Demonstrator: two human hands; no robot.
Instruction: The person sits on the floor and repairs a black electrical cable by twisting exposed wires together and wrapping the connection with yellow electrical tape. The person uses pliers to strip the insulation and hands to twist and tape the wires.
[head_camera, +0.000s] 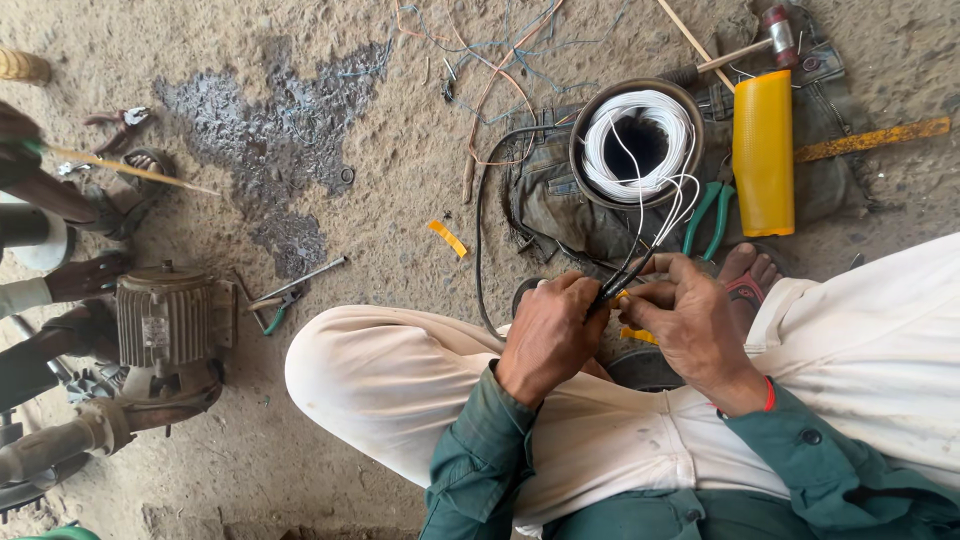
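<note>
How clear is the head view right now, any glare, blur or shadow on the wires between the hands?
Head view: soft, even daylight with no hard shadows; the left hand and right hand are sharp, and the black wires they pinch read clearly. The white trousers are bright, nearly washed out. The white wire coil is crisp. The motor at the left edge looks slightly stretched.

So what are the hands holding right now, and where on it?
Both hands, left hand and right hand, pinch a thin bundle of black and white wires at its lower end, between the fingertips.
</note>
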